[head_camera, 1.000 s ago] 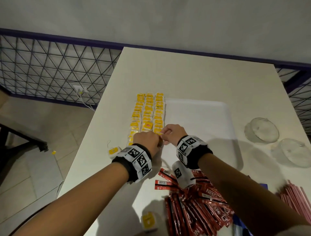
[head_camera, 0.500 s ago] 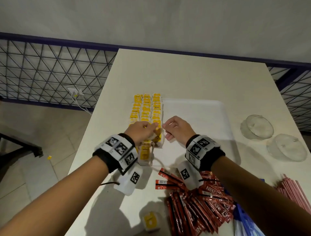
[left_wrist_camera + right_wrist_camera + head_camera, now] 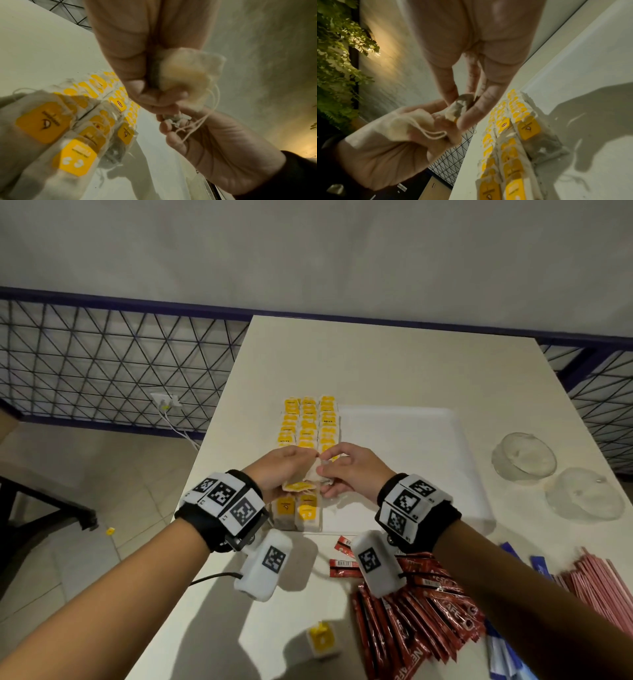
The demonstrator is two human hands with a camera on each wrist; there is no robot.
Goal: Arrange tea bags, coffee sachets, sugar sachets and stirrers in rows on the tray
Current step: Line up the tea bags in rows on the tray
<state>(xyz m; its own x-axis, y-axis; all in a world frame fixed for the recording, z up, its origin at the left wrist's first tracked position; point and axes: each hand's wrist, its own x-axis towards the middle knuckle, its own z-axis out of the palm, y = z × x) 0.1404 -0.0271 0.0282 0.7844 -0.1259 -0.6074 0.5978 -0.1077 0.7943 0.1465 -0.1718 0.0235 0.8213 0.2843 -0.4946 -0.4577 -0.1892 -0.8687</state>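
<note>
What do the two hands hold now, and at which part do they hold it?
The left hand grips a bunch of tea bags round their bodies. The right hand pinches one tea bag at its top end between thumb and fingers.

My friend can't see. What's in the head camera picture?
Two hands, left and right, hold tea bags together above a white tray with three rows of yellow-tagged tea bags. Red coffee sachets and pink stirrers lie nearer on the table.
</note>
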